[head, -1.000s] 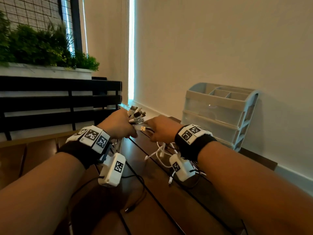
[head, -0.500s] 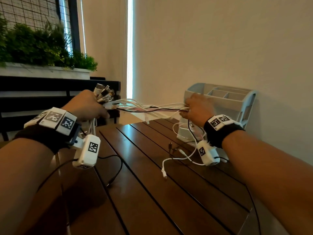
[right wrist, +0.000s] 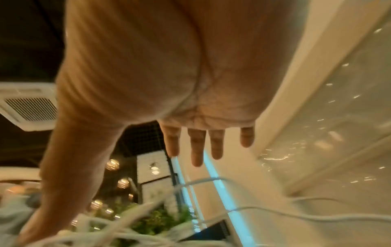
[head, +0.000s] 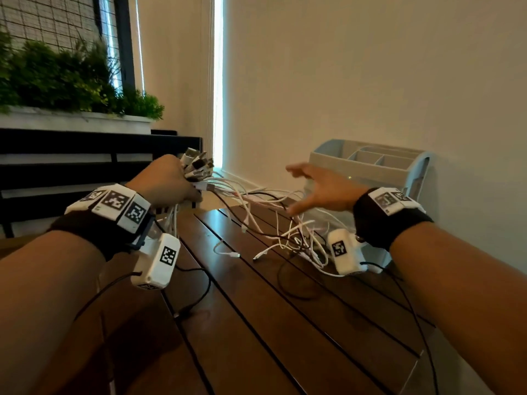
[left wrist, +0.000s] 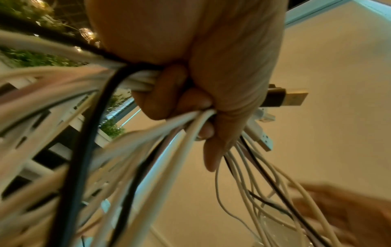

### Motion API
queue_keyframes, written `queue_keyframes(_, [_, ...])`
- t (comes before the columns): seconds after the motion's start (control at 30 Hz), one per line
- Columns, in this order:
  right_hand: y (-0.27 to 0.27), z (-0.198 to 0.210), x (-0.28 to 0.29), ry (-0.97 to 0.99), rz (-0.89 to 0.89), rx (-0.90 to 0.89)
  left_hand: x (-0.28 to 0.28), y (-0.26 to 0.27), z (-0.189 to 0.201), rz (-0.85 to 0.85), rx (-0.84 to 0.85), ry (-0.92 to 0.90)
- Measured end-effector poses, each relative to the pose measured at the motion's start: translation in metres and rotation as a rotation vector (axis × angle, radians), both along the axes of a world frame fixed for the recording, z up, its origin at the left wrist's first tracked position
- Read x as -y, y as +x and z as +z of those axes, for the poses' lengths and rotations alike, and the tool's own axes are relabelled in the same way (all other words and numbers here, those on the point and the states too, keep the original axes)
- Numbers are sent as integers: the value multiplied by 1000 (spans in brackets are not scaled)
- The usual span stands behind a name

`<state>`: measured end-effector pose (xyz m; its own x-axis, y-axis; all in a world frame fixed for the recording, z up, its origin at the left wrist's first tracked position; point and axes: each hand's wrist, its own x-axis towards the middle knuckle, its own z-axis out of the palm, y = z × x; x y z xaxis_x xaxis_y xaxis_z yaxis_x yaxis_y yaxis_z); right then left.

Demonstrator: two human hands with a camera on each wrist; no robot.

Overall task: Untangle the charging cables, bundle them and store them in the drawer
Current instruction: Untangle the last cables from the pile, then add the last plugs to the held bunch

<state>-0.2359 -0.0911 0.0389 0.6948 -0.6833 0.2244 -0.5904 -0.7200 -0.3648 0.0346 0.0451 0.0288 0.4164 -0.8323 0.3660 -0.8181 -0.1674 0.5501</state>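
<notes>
A dark slatted table (head: pixel 256 323) runs out toward the wall, its near planks bare. On the left, the left hand (head: pixel 168 182) is raised over the table's far-left edge, fingers (left wrist: pixel 160 93) curled tight around a bunch of charging cables (head: pixel 256 212); plugs stick up above the fist. The cables sag rightward into a loose heap on the planks. Over that heap hovers the right hand (head: pixel 322 189), fingers (right wrist: pixel 196 147) spread and straight, gripping nothing. Just behind it against the wall stands a pale drawer organizer (head: pixel 410 172), its drawers closed, its top compartments showing nothing inside.

Cables (head: pixel 265 220) trail across the table (head: pixel 285 323) between both hands; drawer unit (head: pixel 368 178) behind, against the wall.
</notes>
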Motion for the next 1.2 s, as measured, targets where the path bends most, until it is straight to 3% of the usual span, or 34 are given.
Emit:
queue_keyframes(0.07, [22, 8, -21, 21, 122, 193, 3, -14, 4, -84, 0, -28])
queue_keyframes(0.17, [65, -1, -43, 69, 248, 201, 6, -32, 10, -158, 21, -34])
queue_keyframes(0.27, [90, -19, -46, 16, 199, 224, 8, -39, 14, -214, 33, -28])
queue_keyframes(0.43, [66, -41, -22, -103, 63, 50, -3, -19, 14, -141, -17, -83])
queue_keyframes(0.6, [35, -40, -5, -276, -62, -126, -7, 11, -4, -34, 22, -15])
queue_keyframes(0.7, [8, -44, 8, -212, -115, -129, -17, 32, -16, 44, 6, 34])
queue_keyframes(0.77, [2, -45, 6, -208, -107, -162, -21, 32, -25, 21, 37, 166])
queue_keyframes(0.87, [9, -46, 1, -307, -126, -363, -21, 21, -28, -41, 93, 329])
queue_keyframes(1.0, [28, -48, -4, -412, -105, -651, -28, -1, -1, -31, 80, 204])
queue_keyframes(1.1, [48, -48, -11, -472, -44, -597, -23, -36, 17, -101, 156, 124])
queue_keyframes(1.2, [63, -44, -26, -505, 65, -483, -2, -64, 8, -224, 153, 131])
